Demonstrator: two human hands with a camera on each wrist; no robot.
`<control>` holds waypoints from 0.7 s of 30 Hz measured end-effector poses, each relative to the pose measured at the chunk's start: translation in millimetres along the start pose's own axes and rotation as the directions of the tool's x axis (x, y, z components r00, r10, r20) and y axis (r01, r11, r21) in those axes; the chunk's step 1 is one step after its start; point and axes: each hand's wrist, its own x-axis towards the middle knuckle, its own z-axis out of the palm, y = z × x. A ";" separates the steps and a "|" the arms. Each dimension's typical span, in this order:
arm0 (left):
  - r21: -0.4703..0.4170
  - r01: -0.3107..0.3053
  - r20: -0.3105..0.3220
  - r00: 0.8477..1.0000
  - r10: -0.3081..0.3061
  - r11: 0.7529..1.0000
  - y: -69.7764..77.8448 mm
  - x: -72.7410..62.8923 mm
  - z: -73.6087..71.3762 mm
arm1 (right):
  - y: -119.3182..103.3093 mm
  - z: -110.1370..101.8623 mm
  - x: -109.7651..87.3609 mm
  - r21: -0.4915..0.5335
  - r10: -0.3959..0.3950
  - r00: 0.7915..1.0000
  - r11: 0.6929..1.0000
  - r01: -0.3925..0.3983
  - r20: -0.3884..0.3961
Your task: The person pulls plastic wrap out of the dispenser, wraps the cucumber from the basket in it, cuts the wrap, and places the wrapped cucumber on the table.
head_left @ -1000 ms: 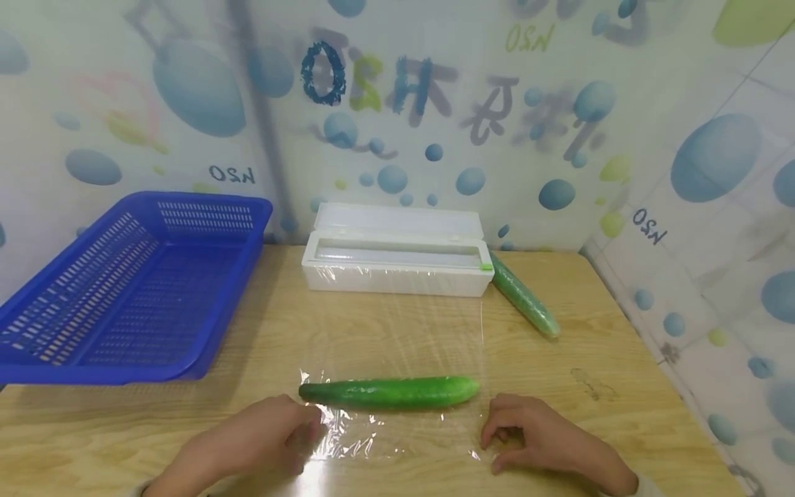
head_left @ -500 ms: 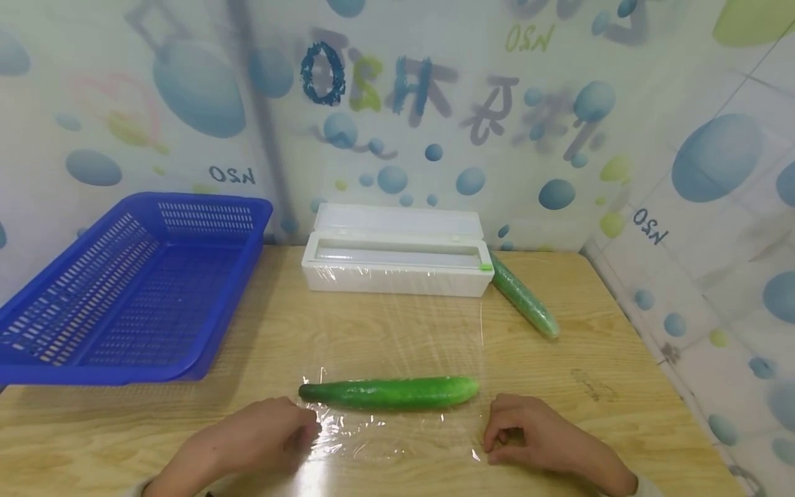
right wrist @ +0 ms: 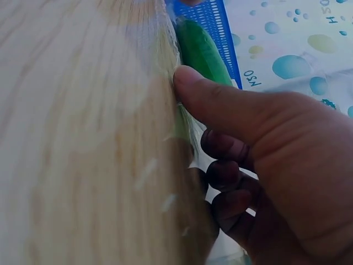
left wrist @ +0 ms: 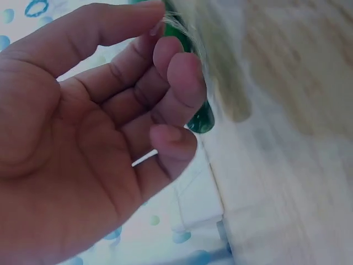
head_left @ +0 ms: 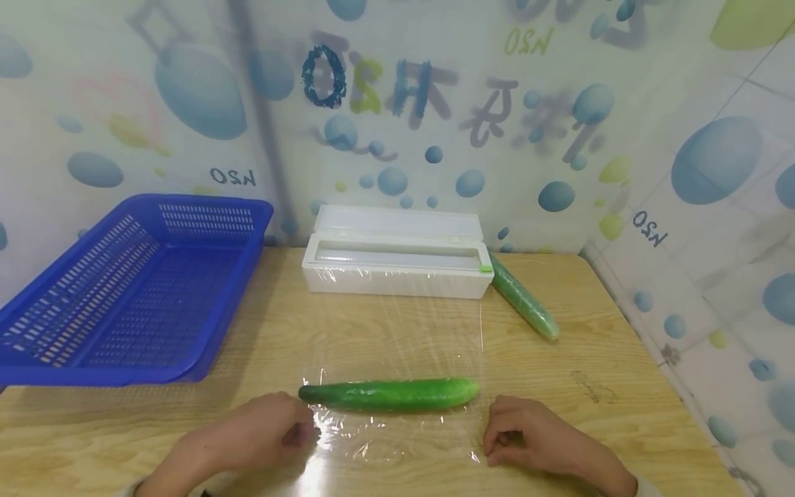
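A green cucumber (head_left: 391, 394) lies crosswise on clear cling film (head_left: 397, 338), which stretches forward from a white dispenser box (head_left: 397, 279). My left hand (head_left: 263, 431) is by the cucumber's dark end; in the left wrist view, thumb and forefinger of this hand (left wrist: 105, 105) pinch the film's edge. Beyond the pale end, my right hand (head_left: 528, 435) pinches the film's near right corner. The right wrist view shows the thumb of that hand (right wrist: 276, 143) at the film edge, other fingers curled, forefinger mostly hidden. Neither hand touches the cucumber.
A blue perforated basket (head_left: 168, 297) stands at the left of the wooden table (head_left: 621, 373). Another cucumber, wrapped in film (head_left: 524, 297), lies beside the box's right end. The box's lid (head_left: 397, 222) is up, near the patterned wall (head_left: 397, 138).
My left hand has drawn slightly left and the film's near edge has shifted a little. The right thumb has come closer to the forefinger at the corner. The cucumber stays in place.
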 end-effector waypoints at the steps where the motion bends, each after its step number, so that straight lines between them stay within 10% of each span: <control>1: -0.007 0.000 -0.014 1.000 0.000 1.000 0.3 -0.2 -1.4 | -0.3 0.0 0.1 0.001 0.001 1.000 1.000 -0.001 -0.001; 21: -0.160 -0.097 -0.238 0.970 0.056 0.982 -17.6 1.6 -18.3 | -8.5 -4.0 4.8 0.166 0.181 0.982 0.968 -0.186 0.047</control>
